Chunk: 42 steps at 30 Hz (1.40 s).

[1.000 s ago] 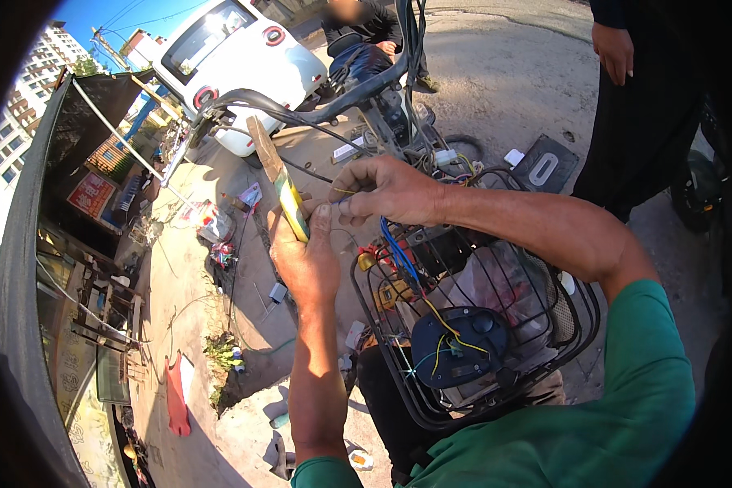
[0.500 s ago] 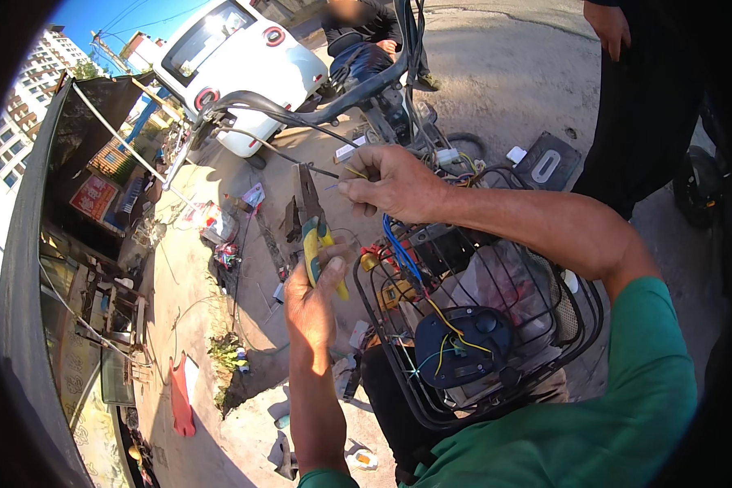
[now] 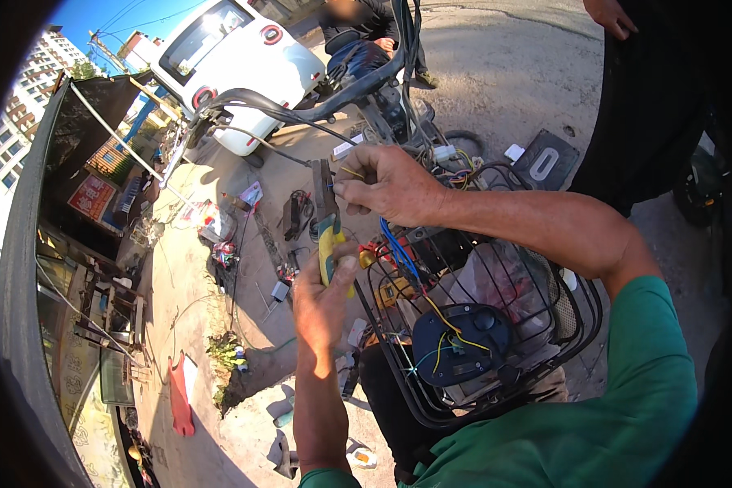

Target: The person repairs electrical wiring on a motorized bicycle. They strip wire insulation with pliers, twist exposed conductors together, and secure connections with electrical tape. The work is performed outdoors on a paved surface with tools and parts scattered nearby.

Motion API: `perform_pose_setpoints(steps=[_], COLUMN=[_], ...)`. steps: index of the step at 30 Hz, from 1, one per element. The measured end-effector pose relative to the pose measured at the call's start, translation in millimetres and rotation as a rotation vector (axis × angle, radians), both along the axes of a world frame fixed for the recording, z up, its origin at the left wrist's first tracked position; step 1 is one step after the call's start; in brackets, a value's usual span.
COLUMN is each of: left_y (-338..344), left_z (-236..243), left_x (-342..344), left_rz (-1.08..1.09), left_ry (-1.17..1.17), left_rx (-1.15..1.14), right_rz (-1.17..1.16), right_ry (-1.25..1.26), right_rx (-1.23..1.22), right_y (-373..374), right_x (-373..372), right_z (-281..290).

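The left hand (image 3: 321, 305) was wrapped round the pliers (image 3: 328, 237), low on the handles, presumably to leave the nose standing clear, and there it stood, upright just beside the right hand (image 3: 398, 189)! That right hand pinched a thin yellow wire (image 3: 351, 172) between thumb and fingers, probably to steady so slight a strand; whether metal touched wire, you couldn't tell! Below, the black wire basket (image 3: 407, 404) bore a dark rounded housing (image 3: 464, 358), perhaps as a handy shelf for its loose leads (image 3: 446, 326)! And the textures: dull, tapering metal above yellow-and-green grips, glossy blue wires (image 3: 398, 248) beside a crinkled plastic bag (image 3: 484, 276), a bent dark handlebar (image 3: 366, 89) over rough, dusty ground (image 3: 496, 89)
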<state>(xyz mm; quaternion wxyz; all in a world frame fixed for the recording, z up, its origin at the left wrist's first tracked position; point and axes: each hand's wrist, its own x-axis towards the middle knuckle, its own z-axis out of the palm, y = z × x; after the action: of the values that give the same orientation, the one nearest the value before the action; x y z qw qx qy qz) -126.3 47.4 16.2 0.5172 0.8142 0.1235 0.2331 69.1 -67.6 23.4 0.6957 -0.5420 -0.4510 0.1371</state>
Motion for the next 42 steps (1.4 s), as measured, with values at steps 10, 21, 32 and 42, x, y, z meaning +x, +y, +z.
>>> perform_pose_setpoints(steps=[10, 21, 32, 42], left_y=[-9, 3, 13, 100], left_z=[-3, -13, -12, -160], left_x=[4, 1, -8, -111], left_rz=[0.105, 0.107, -0.201, 0.44], left_ry=[0.03, -0.011, -0.2, 0.077], left_rx=[0.032, 0.216, -0.711, -0.421], right_rz=[0.004, -0.084, 0.152, 0.227], right_ry=[-0.013, -0.195, 0.086, -0.042], right_rx=[-0.041, -0.054, -0.045, -0.005], right_y=[-4, -3, 2, -3], right_x=[-2, 0, 7, 9], right_z=[4, 8, 5, 5])
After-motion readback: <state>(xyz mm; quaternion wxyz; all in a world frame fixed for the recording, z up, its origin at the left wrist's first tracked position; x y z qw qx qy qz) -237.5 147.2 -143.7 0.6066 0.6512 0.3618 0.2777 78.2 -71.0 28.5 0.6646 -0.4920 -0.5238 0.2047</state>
